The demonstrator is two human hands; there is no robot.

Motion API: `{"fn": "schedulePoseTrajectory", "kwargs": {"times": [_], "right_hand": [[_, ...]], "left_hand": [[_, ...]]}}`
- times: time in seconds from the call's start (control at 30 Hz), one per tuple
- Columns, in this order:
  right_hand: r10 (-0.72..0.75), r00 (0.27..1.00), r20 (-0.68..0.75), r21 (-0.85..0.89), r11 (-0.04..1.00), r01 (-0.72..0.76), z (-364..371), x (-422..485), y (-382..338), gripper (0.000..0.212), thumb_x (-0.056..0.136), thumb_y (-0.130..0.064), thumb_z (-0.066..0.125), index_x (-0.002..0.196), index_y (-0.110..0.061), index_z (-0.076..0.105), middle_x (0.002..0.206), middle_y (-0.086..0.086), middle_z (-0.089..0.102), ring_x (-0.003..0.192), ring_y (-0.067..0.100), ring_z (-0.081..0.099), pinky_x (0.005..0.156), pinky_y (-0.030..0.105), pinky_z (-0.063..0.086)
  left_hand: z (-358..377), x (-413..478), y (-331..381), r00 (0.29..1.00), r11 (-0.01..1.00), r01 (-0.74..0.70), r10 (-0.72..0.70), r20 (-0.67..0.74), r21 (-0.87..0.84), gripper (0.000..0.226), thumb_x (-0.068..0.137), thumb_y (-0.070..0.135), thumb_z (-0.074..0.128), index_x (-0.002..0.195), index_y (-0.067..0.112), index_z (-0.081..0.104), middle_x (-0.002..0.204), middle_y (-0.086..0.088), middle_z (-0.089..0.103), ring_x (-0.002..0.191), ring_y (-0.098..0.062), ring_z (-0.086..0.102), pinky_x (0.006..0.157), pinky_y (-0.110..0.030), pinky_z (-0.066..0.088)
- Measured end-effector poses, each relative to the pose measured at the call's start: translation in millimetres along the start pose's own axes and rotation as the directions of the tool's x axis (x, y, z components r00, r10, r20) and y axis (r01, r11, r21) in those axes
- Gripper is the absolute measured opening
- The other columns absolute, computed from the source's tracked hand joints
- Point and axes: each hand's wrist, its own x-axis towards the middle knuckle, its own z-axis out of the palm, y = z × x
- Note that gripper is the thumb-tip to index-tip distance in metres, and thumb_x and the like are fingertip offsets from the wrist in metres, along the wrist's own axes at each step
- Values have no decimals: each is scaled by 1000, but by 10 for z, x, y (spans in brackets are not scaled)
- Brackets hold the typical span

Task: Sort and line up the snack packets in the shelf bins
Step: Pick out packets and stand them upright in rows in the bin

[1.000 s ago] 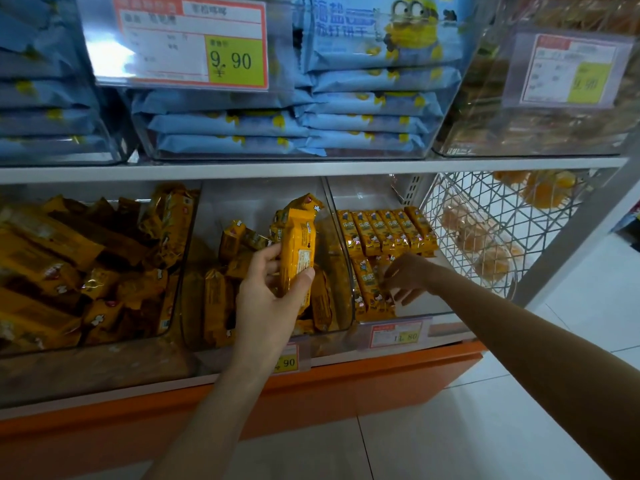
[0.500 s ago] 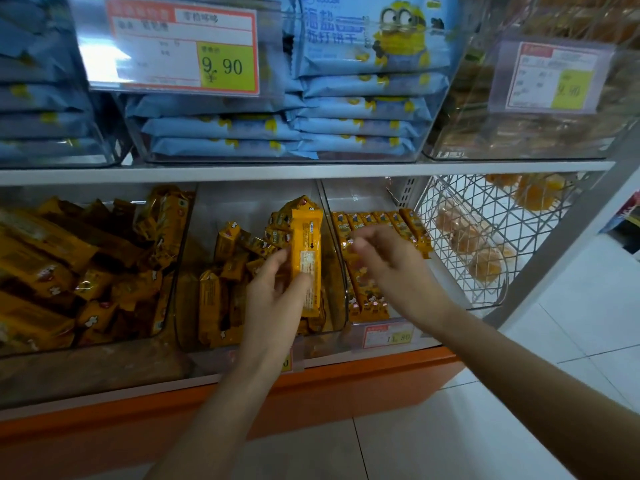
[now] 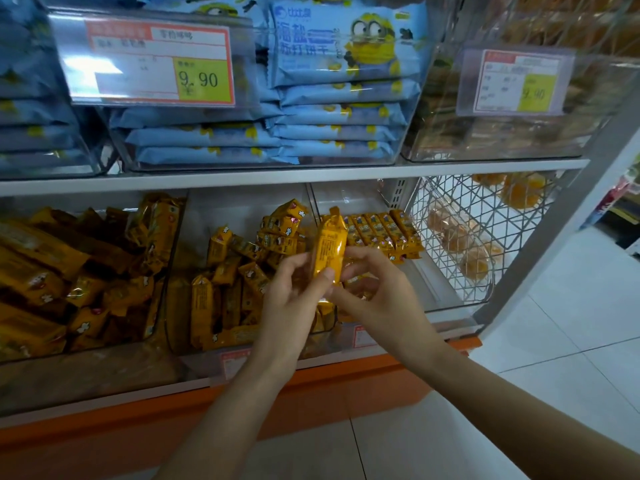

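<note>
Your left hand (image 3: 294,303) and right hand (image 3: 377,301) both curl fingers (image 3: 360,258) round the yellow packet (image 3: 330,251), held upright, lined-up row (image 3: 381,230) just behind, rightward

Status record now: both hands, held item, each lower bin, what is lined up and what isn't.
left hand: grips the packet, thumb on its face
right hand: holds the same packet from the right
packet: orange, upright, in front of the middle and right bins
left bin: larger orange packets, jumbled
middle bin: small orange packets, jumbled
right bin: back row lined up; front hidden by the hands
</note>
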Motion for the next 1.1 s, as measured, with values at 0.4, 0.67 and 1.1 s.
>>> {"fn": "schedulePoseTrajectory", "kwargs": {"times": [0.4, 0.67, 1.1], "right_hand": [[135, 982, 128, 309, 936, -169, -112, -14, 26, 39, 84, -11, 64, 117, -28, 52, 86, -10, 70, 78, 5, 66, 64, 20, 54], [349, 937, -23, 238, 912, -334, -560, 236, 171, 33, 88, -13, 62, 119, -11, 51, 89, 5, 66, 75, 13, 62, 66, 19, 55], [465, 882, -81, -72, 880, -470, -960, 776, 507, 23, 83, -17, 70, 104, -16, 60, 85, 5, 64, 69, 14, 59, 61, 22, 47]], "left_hand": [[63, 50, -24, 998, 998, 46, -45, 46, -32, 26, 99, 21, 41, 93, 34, 63, 85, 18, 71, 87, 4, 64, 78, -15, 48], [-79, 182, -250, 910, 661, -414, 325, 259, 626, 36, 95, 23, 52, 131, 22, 51, 134, 12, 42, 123, 5, 35, 100, -5, 25], [-152, 296, -465, 752, 281, -644, 401, 523, 711, 37, 93, 34, 37, 110, 13, 62, 135, -3, 50, 138, -11, 26, 107, -34, 30]]}}
